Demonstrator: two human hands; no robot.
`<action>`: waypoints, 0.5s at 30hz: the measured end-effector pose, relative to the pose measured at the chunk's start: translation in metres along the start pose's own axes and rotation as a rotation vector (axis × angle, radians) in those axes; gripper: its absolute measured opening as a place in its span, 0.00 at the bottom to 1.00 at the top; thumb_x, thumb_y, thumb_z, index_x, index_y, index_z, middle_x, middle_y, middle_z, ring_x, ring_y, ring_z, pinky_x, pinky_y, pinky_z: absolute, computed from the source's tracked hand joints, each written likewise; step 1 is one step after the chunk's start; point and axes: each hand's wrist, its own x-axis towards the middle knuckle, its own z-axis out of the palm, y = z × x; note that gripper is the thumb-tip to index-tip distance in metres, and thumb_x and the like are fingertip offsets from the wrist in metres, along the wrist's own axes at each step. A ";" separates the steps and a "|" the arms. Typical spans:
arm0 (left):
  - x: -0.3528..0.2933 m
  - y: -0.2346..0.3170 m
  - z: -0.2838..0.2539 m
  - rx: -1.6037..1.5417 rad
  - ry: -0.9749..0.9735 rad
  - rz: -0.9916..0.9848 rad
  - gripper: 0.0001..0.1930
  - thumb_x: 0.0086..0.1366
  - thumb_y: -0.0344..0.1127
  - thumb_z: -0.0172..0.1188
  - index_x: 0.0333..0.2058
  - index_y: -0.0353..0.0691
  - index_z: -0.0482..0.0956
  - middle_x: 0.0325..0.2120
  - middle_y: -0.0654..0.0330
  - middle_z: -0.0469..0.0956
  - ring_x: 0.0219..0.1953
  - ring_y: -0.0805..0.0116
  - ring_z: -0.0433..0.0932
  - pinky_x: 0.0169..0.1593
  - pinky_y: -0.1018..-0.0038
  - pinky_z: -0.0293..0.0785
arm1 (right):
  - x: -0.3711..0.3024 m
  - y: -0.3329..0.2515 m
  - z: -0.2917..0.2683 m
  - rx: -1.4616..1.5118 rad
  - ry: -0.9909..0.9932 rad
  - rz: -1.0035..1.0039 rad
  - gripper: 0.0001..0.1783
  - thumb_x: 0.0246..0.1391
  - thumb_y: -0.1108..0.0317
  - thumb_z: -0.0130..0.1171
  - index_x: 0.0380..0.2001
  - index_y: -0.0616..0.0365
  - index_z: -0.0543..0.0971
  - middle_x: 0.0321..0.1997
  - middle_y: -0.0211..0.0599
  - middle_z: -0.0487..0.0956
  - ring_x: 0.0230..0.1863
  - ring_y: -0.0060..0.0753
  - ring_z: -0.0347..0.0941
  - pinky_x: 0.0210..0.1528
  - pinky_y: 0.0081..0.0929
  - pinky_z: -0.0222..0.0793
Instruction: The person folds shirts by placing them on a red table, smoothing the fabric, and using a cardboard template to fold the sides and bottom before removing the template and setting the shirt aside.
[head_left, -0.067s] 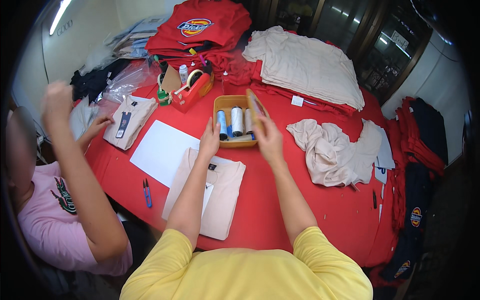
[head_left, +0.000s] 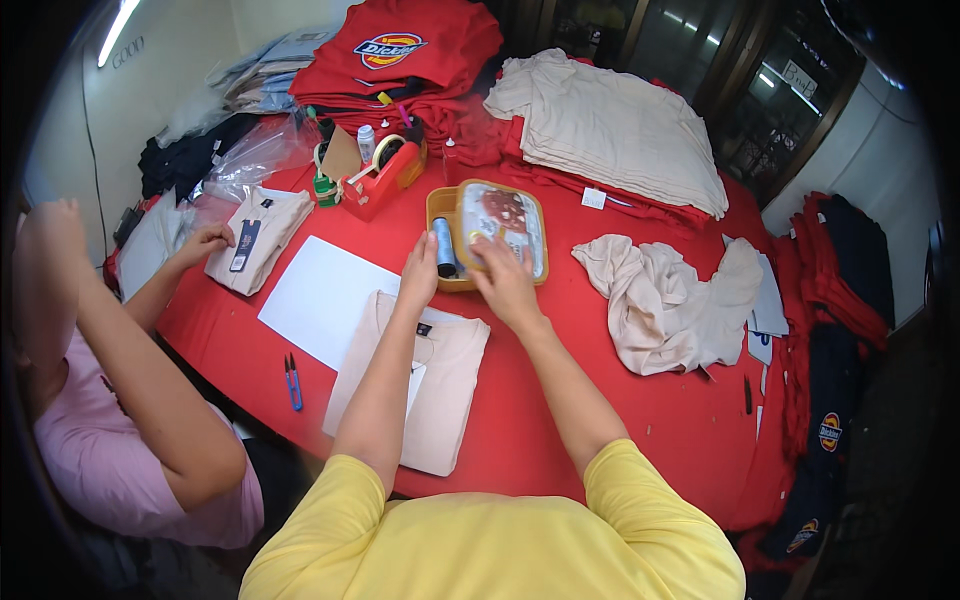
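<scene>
A yellow-brown plastic box [head_left: 434,210] sits on the red table, partly covered by its lid. In its uncovered left part stands a blue thread spool [head_left: 443,246]; the other spools are hidden. My left hand [head_left: 418,268] is closed on the box's left wall. Over the box's right side lies the lid [head_left: 540,215], pale in the middle with a dark red picture, and my right hand [head_left: 508,282] is closed on its near part. Beneath my left forearm is a folded beige shirt [head_left: 455,385] with a white tag.
At left, a person in pink [head_left: 140,460] touches a folded beige shirt [head_left: 268,225]. Blue thread snips [head_left: 293,382] and a white sheet [head_left: 325,300] lie left of me. A red tape dispenser [head_left: 385,185] stands behind. Right are a crumpled beige garment [head_left: 660,300] and a shirt stack [head_left: 610,130].
The lid has tipped from nearly upright to lying over the box, covering most of the spools. My right hand moved slightly left and down with it. The other person's raised arm moved left.
</scene>
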 end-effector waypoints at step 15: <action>0.003 -0.001 0.004 0.106 0.065 0.170 0.27 0.65 0.35 0.52 0.62 0.35 0.61 0.51 0.39 0.72 0.53 0.47 0.73 0.55 0.63 0.68 | 0.090 0.017 -0.002 -0.217 -0.018 0.023 0.34 0.59 0.49 0.50 0.64 0.53 0.62 0.71 0.42 0.55 0.73 0.45 0.44 0.69 0.60 0.39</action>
